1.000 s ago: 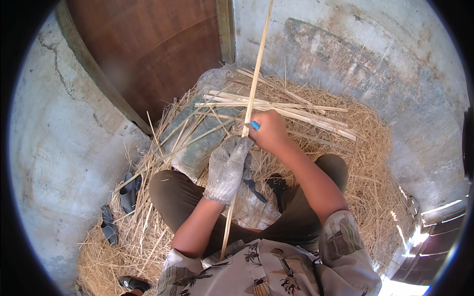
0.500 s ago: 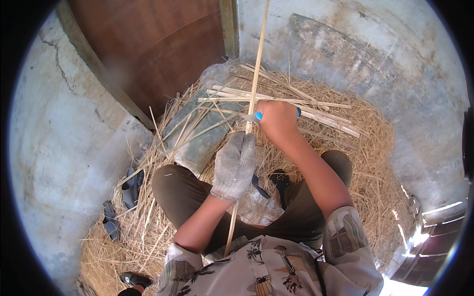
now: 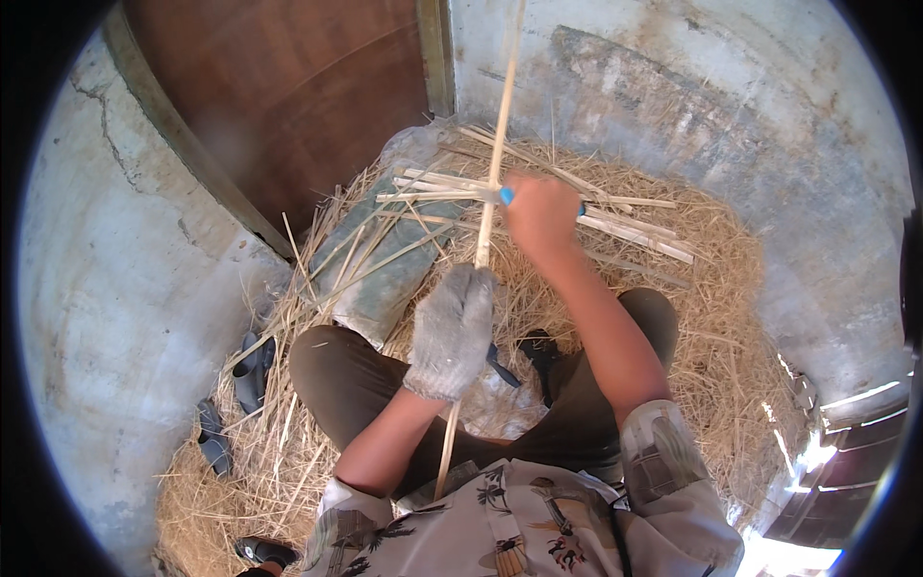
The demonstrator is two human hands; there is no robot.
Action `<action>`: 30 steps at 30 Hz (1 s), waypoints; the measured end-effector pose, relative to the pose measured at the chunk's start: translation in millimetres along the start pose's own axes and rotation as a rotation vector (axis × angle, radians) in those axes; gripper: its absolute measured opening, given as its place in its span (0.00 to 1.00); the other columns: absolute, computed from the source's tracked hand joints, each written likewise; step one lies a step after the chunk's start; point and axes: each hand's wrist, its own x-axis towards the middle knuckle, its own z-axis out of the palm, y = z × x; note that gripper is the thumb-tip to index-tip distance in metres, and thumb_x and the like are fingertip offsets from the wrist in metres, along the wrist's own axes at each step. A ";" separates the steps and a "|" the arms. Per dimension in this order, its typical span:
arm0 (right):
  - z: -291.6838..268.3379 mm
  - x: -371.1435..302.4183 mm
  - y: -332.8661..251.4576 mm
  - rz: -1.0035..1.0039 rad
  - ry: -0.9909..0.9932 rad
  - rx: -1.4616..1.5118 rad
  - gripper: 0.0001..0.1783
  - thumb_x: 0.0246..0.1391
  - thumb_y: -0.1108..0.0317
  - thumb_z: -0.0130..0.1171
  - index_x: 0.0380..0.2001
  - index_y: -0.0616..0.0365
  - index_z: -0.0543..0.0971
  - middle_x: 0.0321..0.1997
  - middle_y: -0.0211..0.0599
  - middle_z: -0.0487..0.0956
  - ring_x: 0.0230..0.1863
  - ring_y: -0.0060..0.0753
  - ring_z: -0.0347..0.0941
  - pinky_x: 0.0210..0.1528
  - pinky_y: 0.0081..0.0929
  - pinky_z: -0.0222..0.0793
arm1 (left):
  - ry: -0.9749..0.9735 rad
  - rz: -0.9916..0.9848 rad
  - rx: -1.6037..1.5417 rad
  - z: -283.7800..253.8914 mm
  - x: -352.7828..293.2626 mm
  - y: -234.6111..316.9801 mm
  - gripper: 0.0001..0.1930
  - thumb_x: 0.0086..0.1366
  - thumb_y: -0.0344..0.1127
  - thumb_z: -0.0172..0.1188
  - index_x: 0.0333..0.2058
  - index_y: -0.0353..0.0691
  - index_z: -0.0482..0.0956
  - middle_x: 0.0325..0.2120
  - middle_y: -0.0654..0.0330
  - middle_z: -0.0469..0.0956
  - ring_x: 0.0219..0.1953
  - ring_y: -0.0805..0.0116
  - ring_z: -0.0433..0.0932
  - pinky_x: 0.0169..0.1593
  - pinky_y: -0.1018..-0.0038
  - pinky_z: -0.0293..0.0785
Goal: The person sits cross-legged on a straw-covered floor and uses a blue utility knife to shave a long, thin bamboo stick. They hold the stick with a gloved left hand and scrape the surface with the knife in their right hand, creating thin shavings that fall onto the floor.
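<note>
A long, pale bamboo strip (image 3: pixel 485 236) runs from my lap up toward the far wall. My left hand (image 3: pixel 450 332), in a grey knitted glove, is closed round its lower part. Beyond the glove, my bare right hand (image 3: pixel 541 216) grips a knife (image 3: pixel 506 195) with a blue handle. Its short blade points left and meets the strip; the fingers hide most of the handle. Blur softens the right hand. Under the strip, several split bamboo pieces (image 3: pixel 639 236) lie crosswise in a loose pile.
Straw-like shavings (image 3: pixel 721 385) cover the floor around my bent legs. A grey-green sack (image 3: pixel 385 274) lies front left, under thin slivers. Dark slippers (image 3: pixel 250 373) rest by the left wall. A brown door (image 3: pixel 288 87) and a stained wall (image 3: pixel 673 106) stand close ahead.
My right hand and the knife have moved up along the strip, away from the gloved hand. The left hand keeps its hold on the strip. The whole view has shifted slightly.
</note>
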 end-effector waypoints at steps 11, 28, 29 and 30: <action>-14.5 9.1 20.0 0.039 0.144 0.014 0.04 0.44 0.74 0.62 0.20 0.55 0.76 0.20 0.40 0.79 0.19 0.45 0.78 0.19 0.40 0.68 | 0.009 0.216 0.207 9.0 -9.2 -6.0 0.10 0.72 0.35 0.57 0.37 0.32 0.77 0.23 0.47 0.76 0.25 0.50 0.77 0.32 0.62 0.72; -69.0 11.2 40.1 0.326 0.159 0.021 0.09 0.44 0.68 0.71 0.24 0.52 0.79 0.22 0.39 0.80 0.24 0.48 0.80 0.25 0.41 0.72 | -0.101 0.395 0.427 0.3 -64.9 30.9 0.12 0.65 0.32 0.61 0.43 0.31 0.78 0.33 0.41 0.78 0.26 0.45 0.81 0.25 0.59 0.75; -74.3 9.6 46.4 0.342 0.197 0.001 0.09 0.44 0.67 0.72 0.25 0.51 0.79 0.22 0.39 0.80 0.24 0.48 0.80 0.26 0.41 0.72 | -0.096 0.453 0.466 1.9 -73.4 37.9 0.09 0.68 0.33 0.59 0.42 0.33 0.78 0.28 0.43 0.78 0.26 0.44 0.81 0.27 0.58 0.75; -79.4 11.2 57.9 0.357 0.236 -0.019 0.09 0.45 0.66 0.73 0.25 0.51 0.80 0.22 0.39 0.81 0.24 0.48 0.80 0.26 0.41 0.72 | -0.091 0.511 0.505 4.9 -80.1 41.4 0.08 0.71 0.34 0.57 0.41 0.34 0.78 0.23 0.46 0.78 0.27 0.42 0.81 0.29 0.57 0.75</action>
